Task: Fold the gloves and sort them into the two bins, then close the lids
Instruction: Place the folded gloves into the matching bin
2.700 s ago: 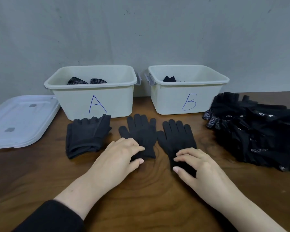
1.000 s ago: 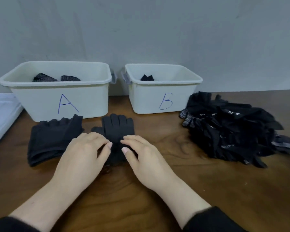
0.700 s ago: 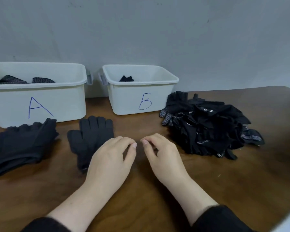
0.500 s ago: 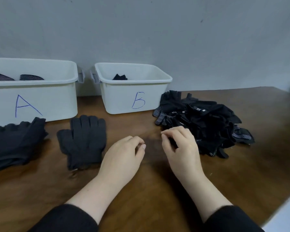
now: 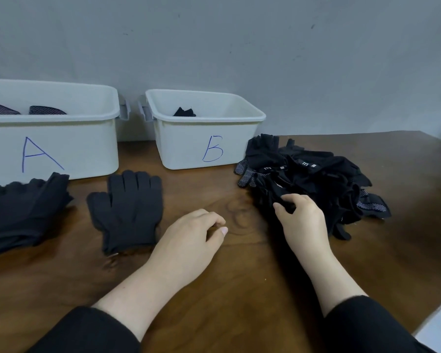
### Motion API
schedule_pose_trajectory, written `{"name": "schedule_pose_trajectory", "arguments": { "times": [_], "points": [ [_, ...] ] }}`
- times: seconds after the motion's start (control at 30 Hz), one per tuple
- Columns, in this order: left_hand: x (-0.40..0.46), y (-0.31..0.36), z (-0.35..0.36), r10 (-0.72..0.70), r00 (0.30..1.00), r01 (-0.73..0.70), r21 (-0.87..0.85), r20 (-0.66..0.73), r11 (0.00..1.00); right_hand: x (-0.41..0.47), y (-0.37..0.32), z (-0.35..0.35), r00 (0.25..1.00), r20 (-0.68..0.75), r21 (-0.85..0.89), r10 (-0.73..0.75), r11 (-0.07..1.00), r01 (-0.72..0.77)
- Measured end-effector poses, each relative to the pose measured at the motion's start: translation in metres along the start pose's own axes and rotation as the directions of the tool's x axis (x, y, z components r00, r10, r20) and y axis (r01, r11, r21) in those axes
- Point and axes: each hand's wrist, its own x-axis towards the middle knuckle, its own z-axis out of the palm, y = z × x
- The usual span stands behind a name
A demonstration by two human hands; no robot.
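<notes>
Right hand (image 5: 302, 220) pinches a glove at the near edge of the pile (image 5: 316, 184), right of bin B (image 5: 206, 146); left hand (image 5: 189, 243) loosely curled, empty, on the table (image 5: 239, 289) in front of B

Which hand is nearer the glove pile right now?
Right. The right hand is at the glove pile, fingers pinching fabric at its near edge. The left hand rests on the table, apart from the pile.

Bin A (image 5: 61, 146) far left on table (image 5: 239, 289), bin B (image 5: 204, 146) just right of it, both against wall. Stacked gloves (image 5: 23, 212) before bin A; flat glove pair (image 5: 127, 210) to their right. Glove pile (image 5: 316, 184) right of bin B.
</notes>
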Motion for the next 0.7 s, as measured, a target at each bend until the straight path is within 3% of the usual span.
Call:
{"name": "schedule_pose_trajectory", "arguments": {
  "times": [0.33, 0.57, 0.7],
  "points": [
    [-0.001, 0.001, -0.001, -0.001, 1.000, 0.001, 0.004, 0.005, 1.000, -0.005, -0.002, -0.002, 1.000, 0.021, 0.164, 0.014, 0.986, -0.018],
    [-0.001, 0.000, -0.002, -0.009, 1.000, 0.009, 0.002, 0.005, 1.000, -0.005, -0.012, -0.018, 0.995, -0.097, 0.400, -0.010, 0.915, 0.048],
    [0.000, 0.000, -0.002, -0.004, 1.000, 0.004, 0.003, 0.005, 1.000, 0.003, -0.017, -0.033, 0.994, -0.107, 0.419, 0.029, 0.908, 0.019]
  ]
}}
